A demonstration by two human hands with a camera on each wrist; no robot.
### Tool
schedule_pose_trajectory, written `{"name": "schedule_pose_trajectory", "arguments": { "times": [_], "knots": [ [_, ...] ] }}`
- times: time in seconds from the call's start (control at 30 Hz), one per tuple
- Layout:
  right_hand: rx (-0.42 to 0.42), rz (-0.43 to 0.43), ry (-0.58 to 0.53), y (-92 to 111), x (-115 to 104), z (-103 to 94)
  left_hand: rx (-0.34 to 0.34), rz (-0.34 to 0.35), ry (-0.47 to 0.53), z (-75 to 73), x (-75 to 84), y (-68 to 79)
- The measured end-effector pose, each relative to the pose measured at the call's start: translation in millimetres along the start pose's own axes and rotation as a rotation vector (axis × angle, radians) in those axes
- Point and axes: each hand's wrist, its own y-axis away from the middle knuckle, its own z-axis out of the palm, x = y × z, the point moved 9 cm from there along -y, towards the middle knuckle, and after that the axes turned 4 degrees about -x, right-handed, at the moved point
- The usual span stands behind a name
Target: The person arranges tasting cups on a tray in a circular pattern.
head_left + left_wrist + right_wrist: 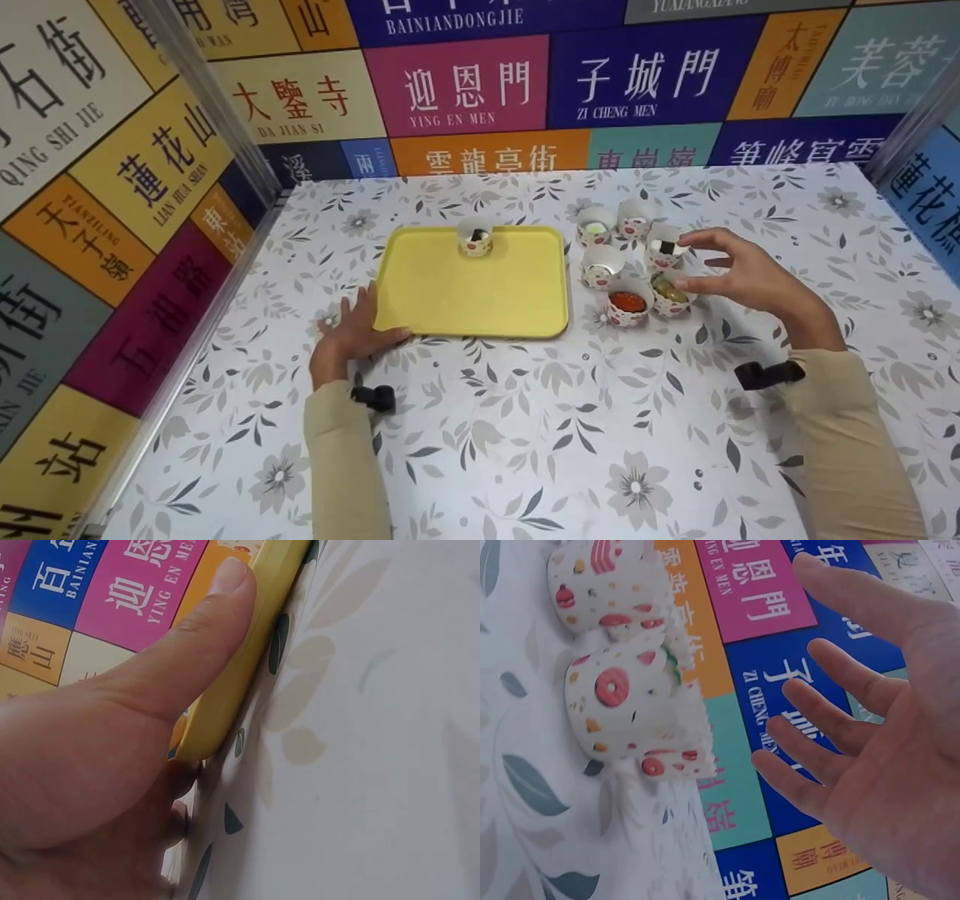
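Note:
My left hand (352, 326) lies at the near left corner of a yellow tray (472, 300). Its thumb (214, 630) stretches along the near rim, the other fingers along the left side. On the tray's far edge sits a paper cup (475, 241) with something black and white inside. My right hand (750, 274) hovers with parted, slightly bent fingers beside a cluster of patterned paper cups. Nearest to it are a cup with black-and-white food (664, 253) and a cup with greenish-brown pieces (670, 296). In the right wrist view the palm is empty.
Left of those stands a cup of orange-red food (628, 306). Farther back are a cup with a pale green-and-white item (593, 231) and two more cups. Lettered panels (465, 90) rise behind and left of the flowered tabletop (525, 450).

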Motion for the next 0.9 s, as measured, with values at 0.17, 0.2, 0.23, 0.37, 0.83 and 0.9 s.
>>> {"name": "schedule_pose_trajectory", "arguments": {
  "times": [0.17, 0.2, 0.23, 0.37, 0.83, 0.9],
  "knots": [
    [-0.037, 0.063, 0.016, -2, 15, 0.7, 0.005, -0.008, 0.001, -2.5, 1.9, -1.0],
    [-0.049, 0.076, 0.021, -2, 18, 1.4, 0.005, -0.013, -0.001, -2.3, 1.9, -0.5],
    [-0.059, 0.086, 0.028, -3, 20, 2.2, 0.005, -0.019, -0.006, -1.9, 1.7, 0.1],
    [-0.091, 0.101, 0.037, -4, 24, 4.9, 0.008, -0.035, -0.024, 0.1, 2.3, 1.8],
    [-0.159, 0.133, 0.06, -5, 35, 15.4, -0.008, -0.071, -0.031, 0.9, 6.9, 5.1],
    [-0.166, 0.145, 0.061, -6, 37, 17.2, -0.015, -0.071, -0.025, 1.1, 7.6, 5.6]
  ]
}}
